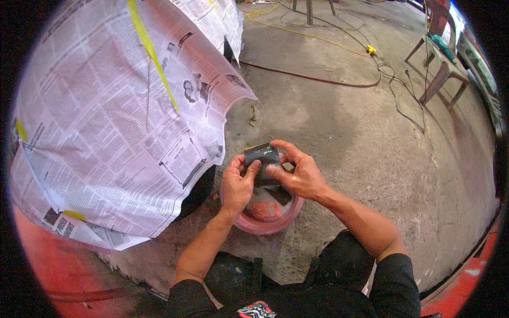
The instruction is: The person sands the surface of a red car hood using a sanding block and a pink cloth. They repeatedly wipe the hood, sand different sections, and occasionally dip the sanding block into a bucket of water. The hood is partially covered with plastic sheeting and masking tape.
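Both my hands hold a piece of dark sandpaper (261, 157), wet and shiny, with a yellowish upper edge. My left hand (238, 185) grips its left side, the thumb lying across the front. On the other side my right hand (301, 172) has its fingers at the right edge and its thumb near the lower part. Just below is a round pink tub (265, 229) on the concrete floor. Inside it lie a reddish lump (266, 209) and a dark flat piece (281, 195), partly hidden by my hands.
Newspaper sheets (106, 122) with yellow tape (154, 58) cover a large rounded body on the left. Red painted surfaces (58, 265) show at lower left. A brown hose (318, 79), dark cables (395, 79), a yellow connector (370, 50) and a chair (445, 71) are farther off.
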`<action>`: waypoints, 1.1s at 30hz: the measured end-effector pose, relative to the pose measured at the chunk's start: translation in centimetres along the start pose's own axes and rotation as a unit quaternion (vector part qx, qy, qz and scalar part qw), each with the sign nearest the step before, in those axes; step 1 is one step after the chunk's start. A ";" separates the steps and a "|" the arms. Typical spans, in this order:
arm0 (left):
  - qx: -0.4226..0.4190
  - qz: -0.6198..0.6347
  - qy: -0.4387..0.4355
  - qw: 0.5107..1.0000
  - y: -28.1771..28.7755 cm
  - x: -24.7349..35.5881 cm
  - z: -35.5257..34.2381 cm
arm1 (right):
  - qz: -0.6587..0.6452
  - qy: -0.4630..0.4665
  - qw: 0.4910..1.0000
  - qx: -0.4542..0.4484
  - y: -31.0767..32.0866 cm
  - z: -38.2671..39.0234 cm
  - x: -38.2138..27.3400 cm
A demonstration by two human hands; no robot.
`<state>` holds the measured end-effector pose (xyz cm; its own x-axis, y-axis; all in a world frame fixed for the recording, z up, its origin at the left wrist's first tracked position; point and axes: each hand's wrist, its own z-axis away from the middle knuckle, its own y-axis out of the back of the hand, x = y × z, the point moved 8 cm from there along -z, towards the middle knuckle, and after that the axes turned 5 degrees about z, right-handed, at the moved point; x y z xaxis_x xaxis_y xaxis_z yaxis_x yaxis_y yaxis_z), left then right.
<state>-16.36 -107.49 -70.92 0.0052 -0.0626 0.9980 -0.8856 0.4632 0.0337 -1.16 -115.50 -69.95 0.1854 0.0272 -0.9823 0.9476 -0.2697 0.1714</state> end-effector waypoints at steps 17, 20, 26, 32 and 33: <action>-0.008 -0.078 -0.023 0.997 0.8 -1.0 0.0 | -0.124 -0.211 0.965 -0.090 0.1 -0.3 3.6; 0.061 -0.161 -0.091 0.981 1.4 -1.2 -0.3 | 0.015 -0.063 0.998 0.005 1.5 -1.3 2.6; -0.020 0.240 0.130 0.962 -1.0 -0.3 1.0 | 0.223 0.263 0.936 0.069 0.2 1.2 -3.1; -0.030 0.217 0.102 0.970 -0.1 -3.0 0.8 | 0.343 0.341 0.875 0.009 -1.9 2.1 -4.0; -0.023 0.224 0.080 0.971 0.0 -2.9 0.5 | 0.307 0.328 0.893 0.004 -1.8 1.9 -4.0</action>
<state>-16.61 -107.74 -73.89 -0.3001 0.2900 0.9088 -0.7941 0.4519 -0.4064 -4.08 -116.93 -66.48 0.7850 0.4299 -0.4460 0.6129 -0.4344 0.6600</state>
